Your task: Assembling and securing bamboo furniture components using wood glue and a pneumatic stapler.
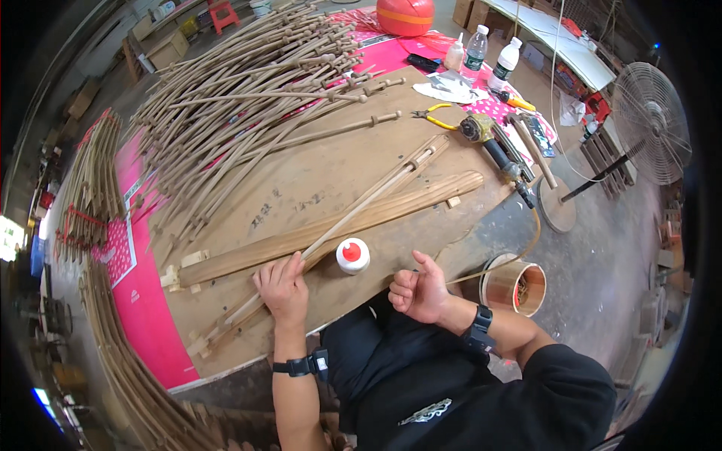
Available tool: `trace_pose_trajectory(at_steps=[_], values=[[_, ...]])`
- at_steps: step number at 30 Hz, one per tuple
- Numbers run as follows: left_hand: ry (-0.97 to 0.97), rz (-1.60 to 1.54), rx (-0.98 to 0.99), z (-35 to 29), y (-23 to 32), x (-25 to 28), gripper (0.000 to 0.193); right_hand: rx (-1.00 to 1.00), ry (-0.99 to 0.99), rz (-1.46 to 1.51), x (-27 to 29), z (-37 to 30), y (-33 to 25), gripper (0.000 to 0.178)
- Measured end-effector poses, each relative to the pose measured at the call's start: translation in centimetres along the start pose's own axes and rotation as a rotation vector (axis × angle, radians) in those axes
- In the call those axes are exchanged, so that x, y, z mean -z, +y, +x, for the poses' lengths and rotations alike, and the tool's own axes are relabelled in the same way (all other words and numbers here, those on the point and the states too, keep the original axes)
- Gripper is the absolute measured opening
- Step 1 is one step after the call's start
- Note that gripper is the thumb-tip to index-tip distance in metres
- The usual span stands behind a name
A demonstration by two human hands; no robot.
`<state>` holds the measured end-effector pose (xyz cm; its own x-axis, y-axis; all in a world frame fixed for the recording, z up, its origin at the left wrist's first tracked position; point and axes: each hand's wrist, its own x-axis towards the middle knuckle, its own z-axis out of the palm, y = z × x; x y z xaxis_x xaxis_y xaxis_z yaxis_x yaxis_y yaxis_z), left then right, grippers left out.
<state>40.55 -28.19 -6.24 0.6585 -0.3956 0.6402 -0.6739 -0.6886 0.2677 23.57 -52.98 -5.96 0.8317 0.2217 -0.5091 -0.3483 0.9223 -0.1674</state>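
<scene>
Across the bottle [353,258] from my right hand [423,292], thumb spread, my left hand [283,289] overlies a rod [344,221], whether pinching I cannot tell.

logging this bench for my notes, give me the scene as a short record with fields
left hand: on a pale rod, grip unclear
right hand: thumb apart from curled fingers, nothing seen held
between hands: white bottle, red tip
beyond bottle: long brown wooden piece
table, far left: pile of knobbed sticks
table, far right: yellow-handled pliers, handheld power tool
floor, right: standing fan
</scene>
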Motion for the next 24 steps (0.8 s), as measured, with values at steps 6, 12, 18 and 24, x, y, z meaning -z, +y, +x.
trace_pose_trajectory(at_steps=[6, 12, 18, 24], values=[[0.022, -0.045, 0.003, 0.0, -0.1, -0.2, 0.023, 0.12, 0.027, -0.143, 0.6, -0.8, -1.9, 0.07], [0.005, -0.057, 0.017, 0.2, 0.1, 0.1, 0.025, 0.189, 0.071, -0.192, 0.7, -2.1, -4.9, 0.068], [-0.01, -0.076, 0.055, 0.2, 0.1, -0.1, 0.023, 0.627, 0.276, -0.567, 0.1, -4.1, -10.8, 0.06], [-0.007, -0.099, 0.056, 0.4, 0.1, 0.1, 0.024, 1.186, 0.739, -1.703, 0.9, -5.3, -19.1, 0.03]])
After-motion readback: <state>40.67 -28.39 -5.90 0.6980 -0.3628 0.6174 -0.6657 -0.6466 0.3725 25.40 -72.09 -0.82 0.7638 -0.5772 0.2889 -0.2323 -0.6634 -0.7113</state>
